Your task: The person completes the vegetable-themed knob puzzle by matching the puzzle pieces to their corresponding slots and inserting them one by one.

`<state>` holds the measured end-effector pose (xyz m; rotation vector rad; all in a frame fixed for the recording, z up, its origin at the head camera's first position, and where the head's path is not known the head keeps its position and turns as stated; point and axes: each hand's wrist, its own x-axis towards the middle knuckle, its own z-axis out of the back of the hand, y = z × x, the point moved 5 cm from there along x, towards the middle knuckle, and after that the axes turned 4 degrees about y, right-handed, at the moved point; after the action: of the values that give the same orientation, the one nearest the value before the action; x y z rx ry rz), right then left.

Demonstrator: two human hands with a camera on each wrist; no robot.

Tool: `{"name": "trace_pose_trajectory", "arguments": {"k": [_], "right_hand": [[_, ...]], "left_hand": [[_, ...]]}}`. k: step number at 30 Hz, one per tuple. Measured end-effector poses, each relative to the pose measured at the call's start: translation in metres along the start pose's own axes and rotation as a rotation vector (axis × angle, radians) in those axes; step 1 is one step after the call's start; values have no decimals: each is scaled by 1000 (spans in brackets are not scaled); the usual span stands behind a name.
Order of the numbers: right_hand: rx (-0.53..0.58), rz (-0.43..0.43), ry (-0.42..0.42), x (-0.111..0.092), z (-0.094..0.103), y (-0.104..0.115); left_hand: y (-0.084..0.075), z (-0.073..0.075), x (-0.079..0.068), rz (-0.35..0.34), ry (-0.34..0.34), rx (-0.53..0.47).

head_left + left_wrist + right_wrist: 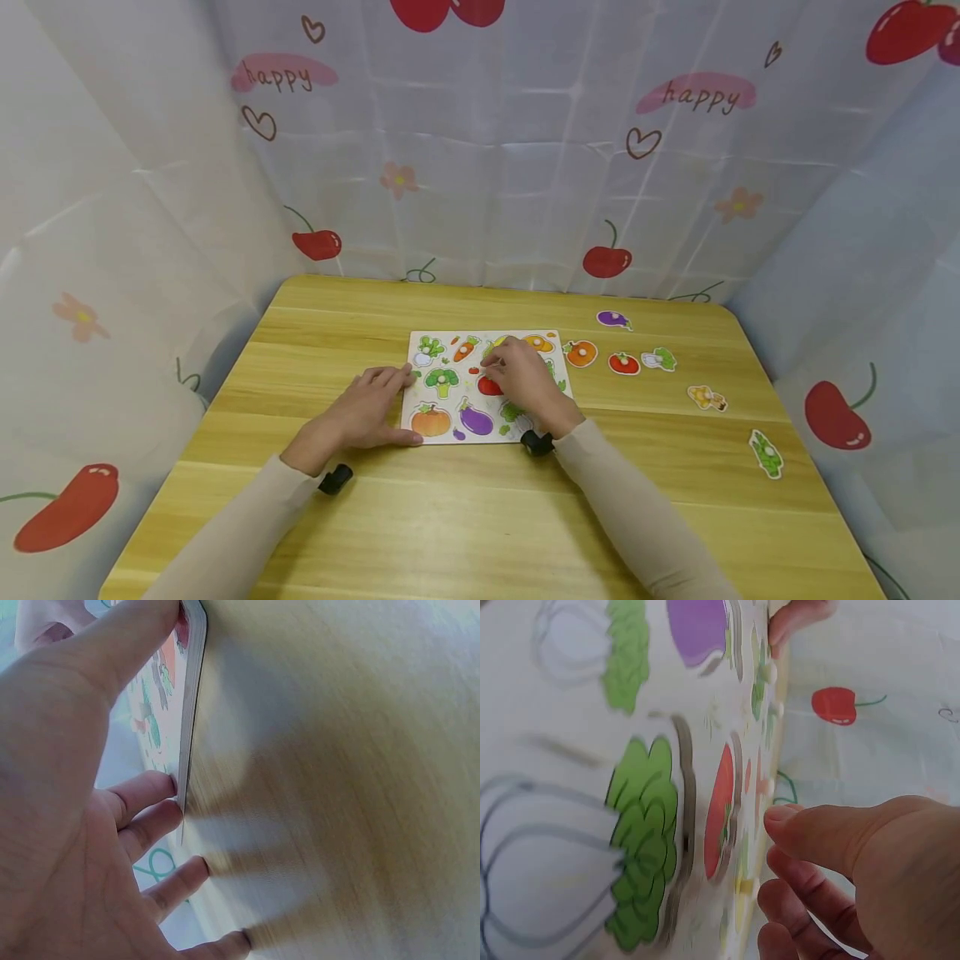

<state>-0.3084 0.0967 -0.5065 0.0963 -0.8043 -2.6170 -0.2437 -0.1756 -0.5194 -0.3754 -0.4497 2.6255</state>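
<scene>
A white vegetable peg puzzle board [409, 400] lies flat on the table. My left hand [365, 410] touches its left side, with the thumb at the near corner and fingertips at the far part of that edge. In the left wrist view, the other fingertips [196, 868] rest on the wood. My right hand [528, 383] is over the board's right half, just beyond the red tomato picture [489, 386]. The right wrist view shows its thumb and bent fingers apart, close to a small yellow knob [746, 886], with nothing visible between them. Knobbed carrot [465, 350] and broccoli [441, 382] pieces sit in the board.
To the right lie loose pieces: an eggplant [614, 319], a pumpkin [581, 353] by the board's edge, a tomato [623, 363], a leafy cabbage [660, 359], a yellow piece [707, 397] and a green piece [767, 454]. A printed curtain [487, 208] surrounds the wooden table [465, 517].
</scene>
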Motion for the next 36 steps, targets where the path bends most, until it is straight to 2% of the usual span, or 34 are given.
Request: {"name": "trace_pose_trajectory", "arguments": {"k": [5, 15, 23, 36], "right_hand": [[15, -39, -18, -5, 10, -13], [18, -48, -44, -15, 29, -48], [7, -117, -92, -32, 56, -82], [-14, -160, -186, -63, 98, -139]], "left_hand": [[1, 0, 0, 6, -1, -4], [-1, 0, -1, -4, -3, -3], [0, 0, -1, -1, 0, -2], [-1, 0, -1, -3, 3, -9]]}}
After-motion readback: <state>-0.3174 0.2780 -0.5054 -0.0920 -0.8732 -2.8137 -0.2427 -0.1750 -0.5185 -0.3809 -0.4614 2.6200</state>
